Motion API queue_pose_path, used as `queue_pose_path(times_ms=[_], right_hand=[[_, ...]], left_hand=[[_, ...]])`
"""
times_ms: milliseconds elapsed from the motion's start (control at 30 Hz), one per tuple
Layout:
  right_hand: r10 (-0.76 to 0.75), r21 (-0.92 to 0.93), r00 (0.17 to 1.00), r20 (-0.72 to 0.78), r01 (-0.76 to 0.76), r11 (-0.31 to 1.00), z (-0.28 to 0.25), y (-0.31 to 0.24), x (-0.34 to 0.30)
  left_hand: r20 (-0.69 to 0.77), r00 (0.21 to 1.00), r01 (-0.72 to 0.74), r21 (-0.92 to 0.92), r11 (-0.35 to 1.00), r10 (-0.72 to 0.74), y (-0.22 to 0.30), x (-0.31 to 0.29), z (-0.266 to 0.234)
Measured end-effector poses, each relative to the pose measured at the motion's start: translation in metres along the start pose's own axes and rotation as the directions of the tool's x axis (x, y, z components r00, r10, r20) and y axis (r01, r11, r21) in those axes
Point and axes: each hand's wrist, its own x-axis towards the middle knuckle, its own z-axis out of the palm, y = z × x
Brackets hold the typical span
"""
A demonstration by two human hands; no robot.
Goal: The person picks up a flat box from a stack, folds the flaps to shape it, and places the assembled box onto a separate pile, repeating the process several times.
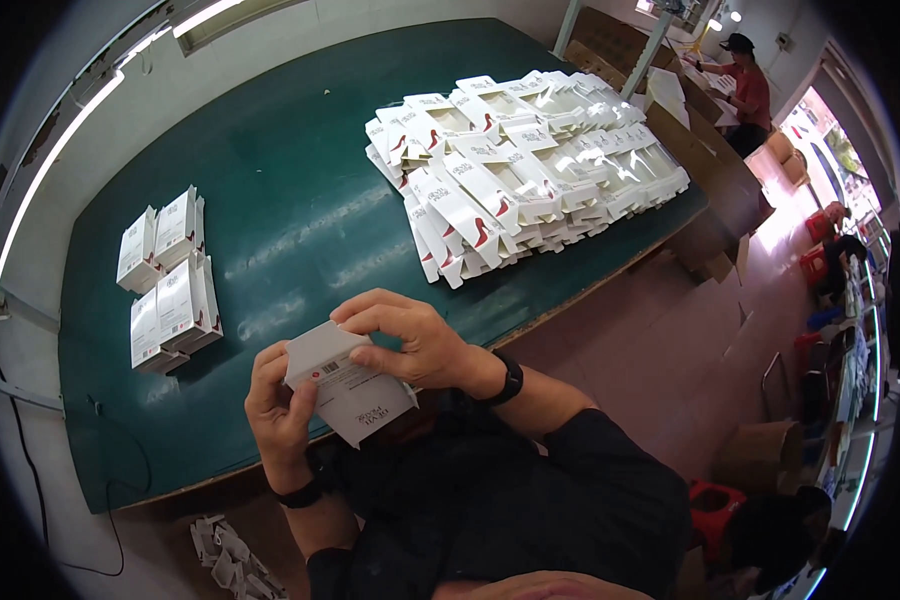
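Note:
Between my two hands is a white folding carton point(363, 405) with dark print and a small red mark, held over the near edge of the table. My left hand point(281, 400) grips its left side, thumb on the face and fingers behind. At the carton's upper right, my right hand point(410, 342) pinches the edge, thumb on the face and fingers bent over the top. The carton's underside is hidden. Ahead and to the right lies a big overlapping pile of flat white cartons point(530, 170) with clear windows and red shoe pictures.
Stacks of white cartons point(177, 275) stand on the left of the green table point(300, 160). Brown cardboard point(715, 180) rises past its right end, where a person in a red shirt point(752, 92) works. White scraps point(232, 560) lie below the table. A red stool point(712, 510) is at lower right.

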Motion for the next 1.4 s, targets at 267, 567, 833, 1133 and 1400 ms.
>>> queue_pose_path(times_ms=[267,567,833,1133,1400], right_hand=[[-0.077,-0.146,0.997,-0.018,0.074,0.986,-0.005,0.002,-0.001],[-0.020,-0.175,0.998,0.059,0.030,0.984,-0.002,0.005,-0.002],[0.121,-0.059,0.993,0.015,-0.120,0.991,0.004,0.001,-0.006],[0.061,-0.142,0.995,0.084,-0.049,0.989,-0.003,0.007,-0.004],[0.066,-0.137,0.992,0.106,-0.051,0.989,-0.004,0.009,-0.006]], left_hand=[[-0.042,0.998,0.043,-0.063,0.997,-0.046,-0.001,0.006,0.017],[-0.060,0.994,0.081,-0.169,0.982,-0.092,0.000,-0.003,0.025],[-0.028,1.000,0.012,-0.071,0.997,-0.014,-0.010,-0.002,0.023],[-0.014,0.999,0.035,-0.099,0.994,-0.036,-0.012,0.000,0.024],[0.000,0.998,0.058,-0.090,0.994,-0.058,-0.012,-0.002,0.022]])
